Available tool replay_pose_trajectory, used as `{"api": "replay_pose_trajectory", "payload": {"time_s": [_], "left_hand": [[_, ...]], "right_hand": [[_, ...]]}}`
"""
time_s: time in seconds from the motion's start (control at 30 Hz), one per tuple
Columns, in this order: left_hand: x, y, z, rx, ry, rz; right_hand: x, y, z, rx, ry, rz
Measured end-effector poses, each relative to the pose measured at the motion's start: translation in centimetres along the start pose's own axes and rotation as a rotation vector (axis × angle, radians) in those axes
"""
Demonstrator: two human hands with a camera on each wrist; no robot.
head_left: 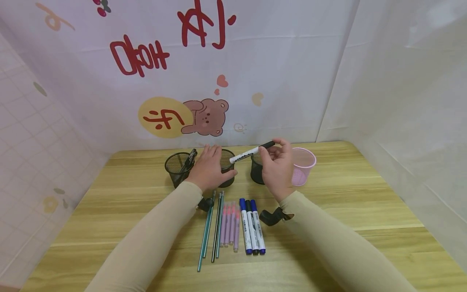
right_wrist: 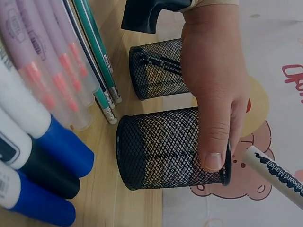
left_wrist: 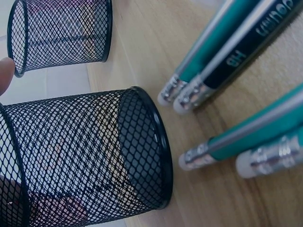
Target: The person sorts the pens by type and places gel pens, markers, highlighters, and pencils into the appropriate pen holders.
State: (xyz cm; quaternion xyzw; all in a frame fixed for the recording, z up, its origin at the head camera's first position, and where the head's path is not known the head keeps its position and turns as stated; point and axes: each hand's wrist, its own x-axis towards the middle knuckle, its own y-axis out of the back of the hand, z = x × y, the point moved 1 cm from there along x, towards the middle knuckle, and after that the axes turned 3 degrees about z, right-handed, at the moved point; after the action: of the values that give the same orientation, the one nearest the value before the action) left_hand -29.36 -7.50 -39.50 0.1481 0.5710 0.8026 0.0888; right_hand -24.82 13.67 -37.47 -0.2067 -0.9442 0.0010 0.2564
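Observation:
My left hand (head_left: 208, 170) holds a black mesh pen cup (head_left: 227, 181), the second from the left, with the thumb along its near side in the right wrist view. Between the thumb and fingers of my right hand (head_left: 278, 168) is a white whiteboard marker (head_left: 245, 155), pinched near its black end. The marker slants, its white end lower and beside the held cup's rim. Lettering shows on its barrel (right_wrist: 279, 177) in the right wrist view. A third black mesh cup (head_left: 257, 175) stands partly behind the right hand.
The leftmost black mesh cup (head_left: 174, 175) contains black pens (head_left: 187, 162). A pink mesh cup (head_left: 304, 160) stands at the right. In front lie several green and black pencils (head_left: 207, 227), several pale purple pens (head_left: 228, 227) and three whiteboard markers (head_left: 251, 227). A printed curtain (head_left: 292, 73) hangs behind.

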Motion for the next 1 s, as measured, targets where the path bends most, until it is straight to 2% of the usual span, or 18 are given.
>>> {"api": "replay_pose_trajectory", "payload": {"time_s": [0.7, 1.0], "left_hand": [[0.2, -0.5, -0.3, 0.016, -0.017, 0.029], [0.2, -0.5, -0.3, 0.021, -0.016, 0.036]], "right_hand": [[-0.3, -2.0, 1.0, -0.045, 0.033, -0.010], [-0.7, -2.4, 1.4, -0.125, -0.010, -0.031]]}}
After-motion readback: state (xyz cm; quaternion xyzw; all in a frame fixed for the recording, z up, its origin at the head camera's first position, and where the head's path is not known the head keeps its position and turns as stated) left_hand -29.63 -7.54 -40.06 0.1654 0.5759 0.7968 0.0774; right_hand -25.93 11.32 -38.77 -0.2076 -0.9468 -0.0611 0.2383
